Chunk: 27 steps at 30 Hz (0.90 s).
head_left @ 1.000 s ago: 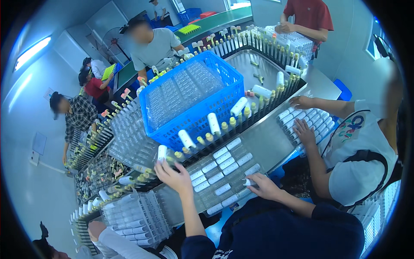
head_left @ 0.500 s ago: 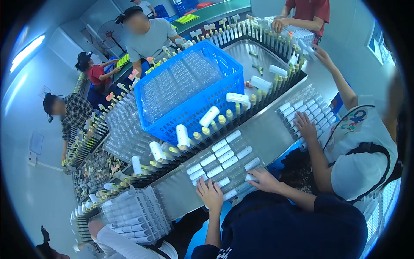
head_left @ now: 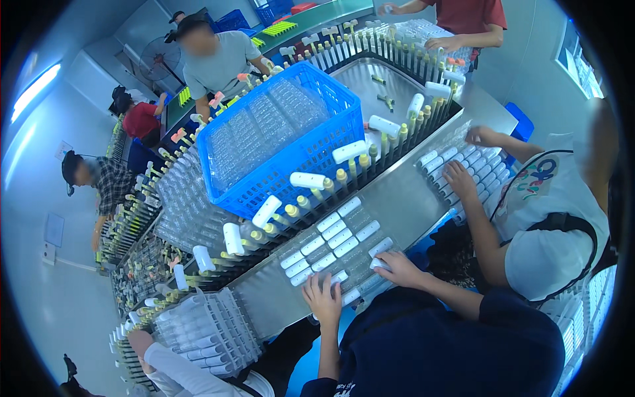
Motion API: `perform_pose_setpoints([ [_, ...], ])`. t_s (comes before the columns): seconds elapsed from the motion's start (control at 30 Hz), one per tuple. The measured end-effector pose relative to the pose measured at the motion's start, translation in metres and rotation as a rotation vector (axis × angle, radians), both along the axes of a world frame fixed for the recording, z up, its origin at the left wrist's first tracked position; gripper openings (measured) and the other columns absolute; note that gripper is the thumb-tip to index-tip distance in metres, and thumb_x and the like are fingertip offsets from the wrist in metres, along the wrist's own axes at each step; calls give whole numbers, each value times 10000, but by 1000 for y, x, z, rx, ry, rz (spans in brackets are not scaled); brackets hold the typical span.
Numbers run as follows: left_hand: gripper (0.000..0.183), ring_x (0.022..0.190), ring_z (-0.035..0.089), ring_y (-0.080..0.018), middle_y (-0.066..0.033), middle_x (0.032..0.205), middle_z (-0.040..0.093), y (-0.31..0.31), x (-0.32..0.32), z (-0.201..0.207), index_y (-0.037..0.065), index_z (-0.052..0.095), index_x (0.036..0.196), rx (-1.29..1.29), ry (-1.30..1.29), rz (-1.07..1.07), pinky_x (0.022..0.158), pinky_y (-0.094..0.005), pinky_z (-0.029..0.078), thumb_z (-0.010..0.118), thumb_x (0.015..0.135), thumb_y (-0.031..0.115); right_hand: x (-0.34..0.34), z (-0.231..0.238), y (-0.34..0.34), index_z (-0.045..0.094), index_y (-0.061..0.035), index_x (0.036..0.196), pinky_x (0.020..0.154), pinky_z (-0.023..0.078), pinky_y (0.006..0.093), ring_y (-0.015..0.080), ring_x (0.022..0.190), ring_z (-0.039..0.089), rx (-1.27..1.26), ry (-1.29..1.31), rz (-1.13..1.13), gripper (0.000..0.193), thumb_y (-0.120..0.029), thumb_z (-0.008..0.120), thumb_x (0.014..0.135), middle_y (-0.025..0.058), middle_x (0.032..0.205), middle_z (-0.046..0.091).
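Note:
In front of me lies a clear plastic tray (head_left: pixel 360 255) with rows of white cylindrical casings (head_left: pixel 338 238), some pockets showing no casing. My left hand (head_left: pixel 323 301) rests on the tray's near left corner, fingers spread, touching the tray and the nearest casings. At the near right side, my right hand (head_left: pixel 401 271) has its fingers closed round a white casing (head_left: pixel 380 263), low over the tray. Another casing (head_left: pixel 380 247) lies just beyond that hand. Part of the tray's near edge is hidden by my hands and dark shirt.
A blue basket (head_left: pixel 284 152) of clear trays stands beyond, beside a rack of upright pegs (head_left: pixel 331 188) bearing white casings. Stacked trays (head_left: pixel 205 331) stand at left. At right a co-worker's hands are over another filled tray (head_left: pixel 469 169). Other people work around the bench.
My right hand has shifted slightly left and away from me with the casing. My left hand stays nearly put. The co-worker at right has brought one hand down to their tray.

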<state>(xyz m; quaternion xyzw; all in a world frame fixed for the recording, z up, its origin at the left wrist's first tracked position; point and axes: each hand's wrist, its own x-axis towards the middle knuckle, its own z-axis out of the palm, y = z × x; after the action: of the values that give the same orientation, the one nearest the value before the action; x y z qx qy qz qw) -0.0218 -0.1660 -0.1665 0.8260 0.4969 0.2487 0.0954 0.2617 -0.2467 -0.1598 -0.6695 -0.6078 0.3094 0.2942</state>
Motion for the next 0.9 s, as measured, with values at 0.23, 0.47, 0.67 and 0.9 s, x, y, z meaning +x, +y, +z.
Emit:
perform_pose_setpoints([
  [0.23,331,1458,489,-406,-133,1476,597,9,1,5,124,760,1227,-82,-6,-66,1255,-611,310,833,929,250,-2,-1,1,655,-27,1378,1005,512,555,483,1124,672,23,-15,-35,490,-379,701,1039,271,1201,720],
  [0.47,370,1465,489,-413,-156,1478,618,16,2,9,69,697,1256,-86,73,-155,1236,-614,349,815,946,232,-3,1,2,644,-30,1374,1016,510,542,480,1124,675,5,7,-24,488,-382,702,1041,267,1206,715],
  [0.67,380,1219,682,-463,-291,1296,701,-3,9,48,-19,596,1372,-480,-290,56,1043,-518,530,696,1052,160,-3,-4,3,654,-22,1365,1003,521,549,475,1089,689,21,29,-34,493,-391,702,1041,265,1176,729],
  [0.9,359,1064,747,-444,-292,1184,745,-9,11,18,-48,631,1342,-559,-470,80,924,-477,575,668,1077,191,4,5,8,649,4,1369,955,551,465,374,1094,718,-45,198,-45,492,-353,729,1041,243,1183,731],
])
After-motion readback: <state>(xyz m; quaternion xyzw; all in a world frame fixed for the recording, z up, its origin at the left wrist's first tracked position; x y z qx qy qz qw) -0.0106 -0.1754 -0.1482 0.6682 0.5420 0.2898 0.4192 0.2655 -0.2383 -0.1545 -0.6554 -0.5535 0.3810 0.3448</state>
